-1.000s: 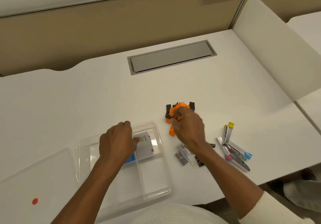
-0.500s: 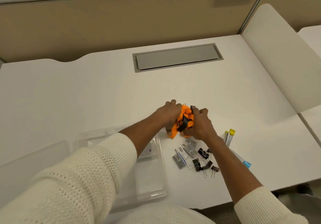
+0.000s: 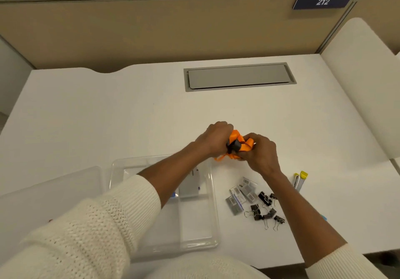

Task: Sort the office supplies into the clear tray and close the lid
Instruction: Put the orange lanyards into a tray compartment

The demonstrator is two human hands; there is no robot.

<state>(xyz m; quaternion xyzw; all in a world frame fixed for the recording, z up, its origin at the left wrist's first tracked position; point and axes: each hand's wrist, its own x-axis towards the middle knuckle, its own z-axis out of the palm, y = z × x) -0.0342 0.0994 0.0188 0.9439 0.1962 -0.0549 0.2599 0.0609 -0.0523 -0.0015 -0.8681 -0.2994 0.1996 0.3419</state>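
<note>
I see both hands closed on a bunched orange lanyard (image 3: 239, 143) above the counter (image 3: 108, 116): the left hand (image 3: 216, 139) clamps it from the left, the right hand (image 3: 259, 152) from the right, and a dark plastic piece of the strap shows between them. The strap is wadded, so I cannot give it a long axis; a loose orange end trails down and to the left toward the clear tray (image 3: 213, 203). That tray sits just below and left of the hands, with the left forearm crossing over it. Dividers split it into compartments; in a far compartment lies a grey-white packet (image 3: 191, 184) with a bit of blue beside it, partly hidden by the arm, and the near right compartment looks bare. The clear lid (image 3: 49, 194) lies flat on the counter to the tray's left, apart from it. Right of the tray, below the right hand, lie small staple boxes (image 3: 240, 194) in a loose heap, and touching them on the near side a scatter of black binder clips (image 3: 265, 210). A yellow-capped marker (image 3: 301, 180) points away from me just right of the right forearm, which hides its near end. Farther back, a grey cable hatch (image 3: 239, 77) is set in the counter, and a sign reading 212 (image 3: 323, 1) hangs on the partition.
</note>
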